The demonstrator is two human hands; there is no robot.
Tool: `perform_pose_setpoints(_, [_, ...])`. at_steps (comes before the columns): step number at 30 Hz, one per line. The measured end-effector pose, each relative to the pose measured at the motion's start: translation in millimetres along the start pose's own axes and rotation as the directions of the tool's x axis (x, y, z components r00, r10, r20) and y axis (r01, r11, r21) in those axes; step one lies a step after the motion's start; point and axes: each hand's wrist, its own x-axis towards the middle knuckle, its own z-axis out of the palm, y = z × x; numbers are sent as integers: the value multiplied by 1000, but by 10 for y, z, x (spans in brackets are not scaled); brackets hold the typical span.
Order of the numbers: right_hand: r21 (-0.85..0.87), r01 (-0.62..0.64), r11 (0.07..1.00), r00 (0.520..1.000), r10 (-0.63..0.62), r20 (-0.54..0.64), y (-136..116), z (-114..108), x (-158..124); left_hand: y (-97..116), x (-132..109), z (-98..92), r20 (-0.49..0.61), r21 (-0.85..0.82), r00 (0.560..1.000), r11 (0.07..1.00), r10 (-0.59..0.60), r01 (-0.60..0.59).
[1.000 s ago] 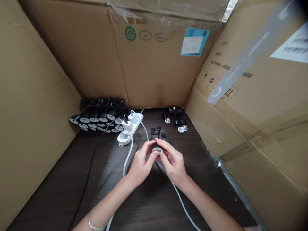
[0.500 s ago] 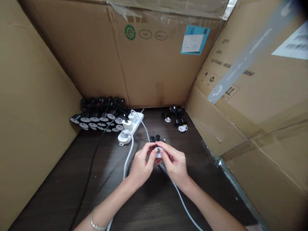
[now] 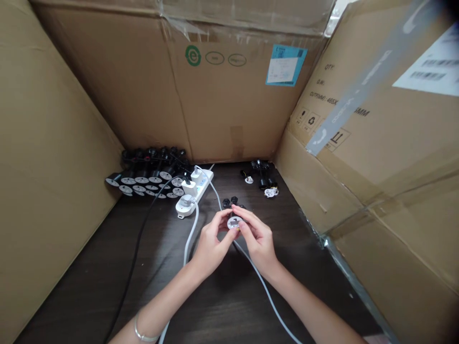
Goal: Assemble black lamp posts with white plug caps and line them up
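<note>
The round white plug (image 3: 234, 223) sits in my fingertips above the dark table (image 3: 229, 310), pinched narrowly at its edge by my left hand (image 3: 212, 244) and right hand (image 3: 258, 241). A pale cable (image 3: 190, 243) runs under my hands to a white power strip (image 3: 191, 195). Just beyond my fingers lie black plug parts (image 3: 231, 202). Farther back are a heap of black plugs (image 3: 143, 174) and a smaller group (image 3: 261, 177), against cardboard walls (image 3: 229, 105).

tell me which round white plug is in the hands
The round white plug between the left hand and the right hand; the others lie on the table, in the large cluster and the small cluster.
</note>
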Motion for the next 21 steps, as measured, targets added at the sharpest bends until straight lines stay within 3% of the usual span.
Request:
perform_pose_setpoints(5, [-34,14,999,1000,-14,16,12,7,-8,54,6,-23,9,56,1000,998,-4,3])
perform_pose_setpoints(11, [-131,163,978,980,-146,135,-11,-6,-54,72,15,-112,43,175,999,984,16,-24])
perform_pose_setpoints(16, [-172,215,961,974,-196,117,-43,-12,-86,148,59,-268,147,386,973,896,176,-220])
perform_pose_setpoints(18, [-123,187,975,982,-183,42,-52,-26,-84,251,66,-371,109,462,959,841,261,-281])
perform_pose_setpoints(21, [-18,134,991,988,-135,-74,-60,-53,-63,477,62,-595,-58,545,926,789,374,-284])
